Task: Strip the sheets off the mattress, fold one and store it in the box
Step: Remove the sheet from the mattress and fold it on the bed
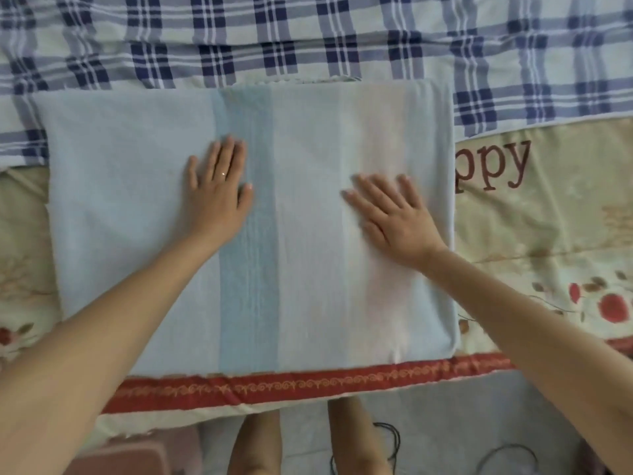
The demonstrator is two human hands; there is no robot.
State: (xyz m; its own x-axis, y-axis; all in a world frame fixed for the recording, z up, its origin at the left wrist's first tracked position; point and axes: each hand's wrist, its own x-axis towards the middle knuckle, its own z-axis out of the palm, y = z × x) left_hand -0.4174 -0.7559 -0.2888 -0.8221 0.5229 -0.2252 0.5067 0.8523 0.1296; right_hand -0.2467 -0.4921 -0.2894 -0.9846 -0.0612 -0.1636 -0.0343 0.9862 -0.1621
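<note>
Plaid bedding (342, 36) in blue and white spans the far side of the bed; nearer you lies a cream floral cover (548, 234) with a red border along its near edge; across both rests the folded pale blue sheet (130, 207), a tidy rectangle with a darker blue stripe; your left hand (219, 197) lies flat on it at that stripe's edge, fingers straight; your right hand (394, 221) presses flat on it too, fingers spread; a ring (223, 174) shows on your left hand.
</note>
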